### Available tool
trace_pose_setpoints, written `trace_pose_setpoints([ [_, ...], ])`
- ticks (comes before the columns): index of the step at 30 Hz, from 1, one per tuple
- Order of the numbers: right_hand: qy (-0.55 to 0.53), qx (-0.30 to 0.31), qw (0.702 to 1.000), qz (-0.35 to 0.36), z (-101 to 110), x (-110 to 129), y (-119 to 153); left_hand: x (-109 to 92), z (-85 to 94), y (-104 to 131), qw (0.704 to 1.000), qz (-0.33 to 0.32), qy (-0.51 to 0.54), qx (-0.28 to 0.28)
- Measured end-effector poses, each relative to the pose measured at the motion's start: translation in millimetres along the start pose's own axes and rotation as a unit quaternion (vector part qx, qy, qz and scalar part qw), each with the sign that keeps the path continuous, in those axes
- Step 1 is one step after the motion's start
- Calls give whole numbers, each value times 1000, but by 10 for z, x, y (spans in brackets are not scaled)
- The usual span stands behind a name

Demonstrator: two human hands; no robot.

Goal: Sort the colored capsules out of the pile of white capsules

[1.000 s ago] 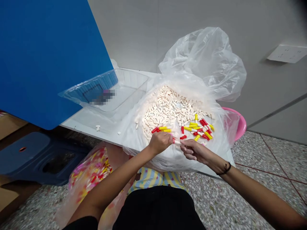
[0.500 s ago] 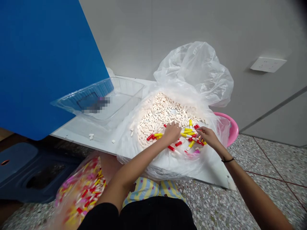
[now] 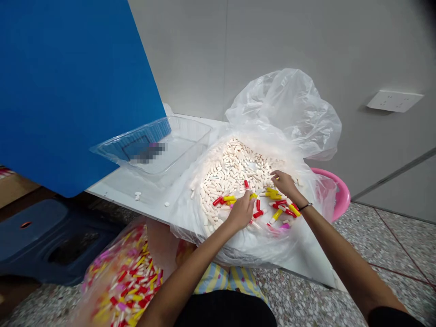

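Note:
My left hand is closed on a yellow piece whose end shows at its fingertips, over the near part of an opened plastic bag. My right hand reaches over the white pieces on the bag's right side, fingers bent together; what they hold, if anything, is too small to make out. Between and below the hands lie several yellow pieces and red pieces, with a pink one near the bag's front.
A clear plastic tray stands left on the white table. Below it, a bag of coloured pieces sits beside a dark blue stool. A pink basin is behind the table's right end. A blue panel rises at left.
My right hand has moved up and left, off the coloured pieces to the white ones. My left hand has shifted down toward me, with a yellow end now showing at its fingertips. The view has shifted slightly.

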State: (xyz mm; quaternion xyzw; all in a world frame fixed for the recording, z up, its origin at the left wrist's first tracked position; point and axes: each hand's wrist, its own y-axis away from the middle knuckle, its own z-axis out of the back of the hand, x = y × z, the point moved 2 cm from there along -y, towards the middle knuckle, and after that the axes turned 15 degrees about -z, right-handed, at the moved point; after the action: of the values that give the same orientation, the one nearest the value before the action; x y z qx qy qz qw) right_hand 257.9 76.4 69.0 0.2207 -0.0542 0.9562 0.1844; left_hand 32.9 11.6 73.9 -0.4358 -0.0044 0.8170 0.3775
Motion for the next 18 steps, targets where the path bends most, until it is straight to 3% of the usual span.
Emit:
trace_pose_setpoints([
  [4, 49, 17, 996, 76, -280, 350, -266, -45, -8, 439, 973, 65, 202, -87],
  [9, 105, 21, 991, 81, -490, 527, -467, 6, -142, 744, 909, 119, 385, -108],
  [12, 119, 13, 991, 62, -497, 482, -474, 80, -61, 803, 898, 128, 401, -129],
  [18, 114, 33, 990, 73, -481, 397, -381, 129, 53, 815, 906, 130, 371, -156],
])
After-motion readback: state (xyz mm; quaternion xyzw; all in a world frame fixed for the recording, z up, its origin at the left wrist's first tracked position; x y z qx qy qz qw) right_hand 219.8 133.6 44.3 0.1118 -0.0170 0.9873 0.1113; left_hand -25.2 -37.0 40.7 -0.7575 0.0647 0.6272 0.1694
